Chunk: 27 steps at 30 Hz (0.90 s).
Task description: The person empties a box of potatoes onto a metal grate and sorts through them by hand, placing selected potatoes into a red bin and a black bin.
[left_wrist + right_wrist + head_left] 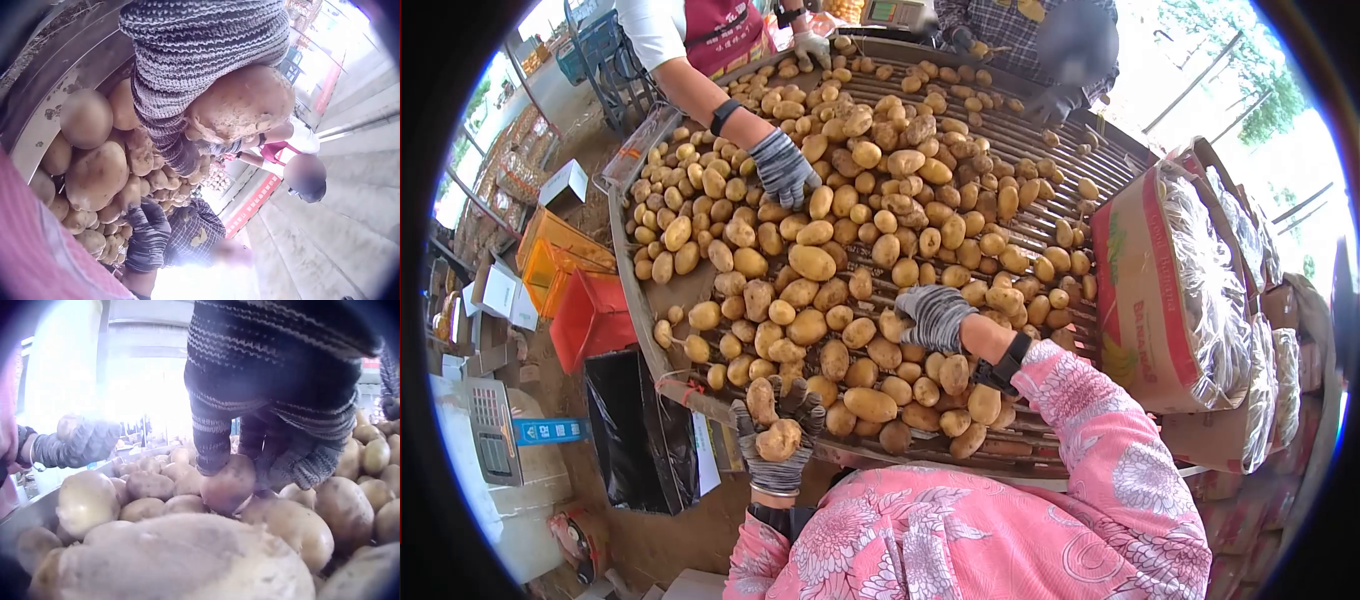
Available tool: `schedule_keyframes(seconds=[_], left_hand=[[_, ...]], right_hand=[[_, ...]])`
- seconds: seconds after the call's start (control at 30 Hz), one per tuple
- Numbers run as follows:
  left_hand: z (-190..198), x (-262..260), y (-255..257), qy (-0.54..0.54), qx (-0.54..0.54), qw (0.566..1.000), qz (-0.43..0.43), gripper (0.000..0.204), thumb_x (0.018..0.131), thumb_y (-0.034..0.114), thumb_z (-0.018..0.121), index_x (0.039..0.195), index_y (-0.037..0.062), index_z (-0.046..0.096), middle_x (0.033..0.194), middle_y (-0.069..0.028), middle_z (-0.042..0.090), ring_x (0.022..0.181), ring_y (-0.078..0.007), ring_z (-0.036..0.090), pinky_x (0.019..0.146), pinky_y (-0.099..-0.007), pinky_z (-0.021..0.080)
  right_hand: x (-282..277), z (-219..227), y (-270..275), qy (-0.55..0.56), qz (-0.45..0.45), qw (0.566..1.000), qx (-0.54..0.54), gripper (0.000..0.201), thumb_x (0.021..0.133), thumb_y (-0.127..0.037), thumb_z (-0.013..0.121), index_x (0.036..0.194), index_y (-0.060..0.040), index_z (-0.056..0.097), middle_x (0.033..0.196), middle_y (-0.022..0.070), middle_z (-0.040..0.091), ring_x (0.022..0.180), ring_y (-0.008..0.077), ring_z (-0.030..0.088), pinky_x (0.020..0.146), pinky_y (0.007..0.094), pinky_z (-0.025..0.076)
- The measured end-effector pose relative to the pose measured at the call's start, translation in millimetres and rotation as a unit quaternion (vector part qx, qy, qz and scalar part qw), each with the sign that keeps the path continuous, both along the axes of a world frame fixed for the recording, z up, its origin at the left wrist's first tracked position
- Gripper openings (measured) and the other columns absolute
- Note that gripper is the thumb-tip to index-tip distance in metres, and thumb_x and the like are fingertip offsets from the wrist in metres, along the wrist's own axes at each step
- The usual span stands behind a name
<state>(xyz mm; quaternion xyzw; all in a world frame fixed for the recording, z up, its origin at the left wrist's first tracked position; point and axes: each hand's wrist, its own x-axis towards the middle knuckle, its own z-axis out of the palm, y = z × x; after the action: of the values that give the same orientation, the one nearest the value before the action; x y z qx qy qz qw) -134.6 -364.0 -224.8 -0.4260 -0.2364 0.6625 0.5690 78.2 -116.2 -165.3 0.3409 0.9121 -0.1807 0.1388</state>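
My left hand (784, 472), in a striped knit glove, is turned palm up at the near edge of a slatted sorting table (1105, 150). Two potatoes lie in its grip: a rounder potato (779, 440) on the palm and a longer potato (761, 401) by the fingers. The left wrist view shows a soil-smeared potato (244, 103) under the curled glove. My right hand (938, 318), gloved alike, reaches over the heap. Its thumb and fingers pinch a small potato (229, 484), low among other potatoes (290, 531).
Across the table, another person's gloved hand (782, 168) touches the heap; a further person's gloved hand (1055, 103) is at the far edge. A banana carton (1145, 290) with plastic wrap stands right. A red crate (595, 318) and black-lined box (638, 430) are left.
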Motion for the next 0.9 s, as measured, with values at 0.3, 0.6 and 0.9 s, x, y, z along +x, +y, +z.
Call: schedule_keyframes(seconds=[0.3,0.6,0.9], left_hand=[[-45.6,13.1,16.7,0.618,-0.093,0.777,-0.075,0.051,0.095,0.046,0.043,0.133,0.0120,0.047,0.138,-0.0041,0.047,0.124,-0.0231,0.045,0.108,-0.0414,0.032],[-19.3,7.9,11.9,-0.103,0.016,0.994,0.013,0.058,0.091,0.048,0.048,0.135,0.0127,0.038,0.141,-0.0056,0.040,0.131,-0.0226,0.034,0.111,-0.0513,0.020],[-11.9,-2.2,11.5,-0.078,-0.064,0.994,-0.042,0.056,0.083,0.048,0.061,0.126,0.0121,0.053,0.128,-0.0079,0.054,0.119,-0.0276,0.049,0.104,-0.0495,0.037]], right_hand=[[-33.8,16.6,-48.5,0.318,0.055,0.941,-0.100,0.031,0.076,-0.031,0.067,0.094,-0.0068,0.061,0.088,0.0142,0.062,0.085,0.0342,0.061,0.076,0.0419,0.049],[-26.8,-10.7,122.1,0.062,-0.183,0.973,0.124,0.053,0.079,-0.024,0.069,0.126,-0.0116,0.049,0.121,0.0166,0.056,0.111,0.0328,0.055,0.091,0.0409,0.047],[-17.6,-24.3,81.4,0.321,-0.162,0.870,-0.337,0.059,0.079,-0.029,0.072,0.128,-0.0037,0.049,0.113,0.0102,0.061,0.105,0.0271,0.059,0.088,0.0363,0.050]])
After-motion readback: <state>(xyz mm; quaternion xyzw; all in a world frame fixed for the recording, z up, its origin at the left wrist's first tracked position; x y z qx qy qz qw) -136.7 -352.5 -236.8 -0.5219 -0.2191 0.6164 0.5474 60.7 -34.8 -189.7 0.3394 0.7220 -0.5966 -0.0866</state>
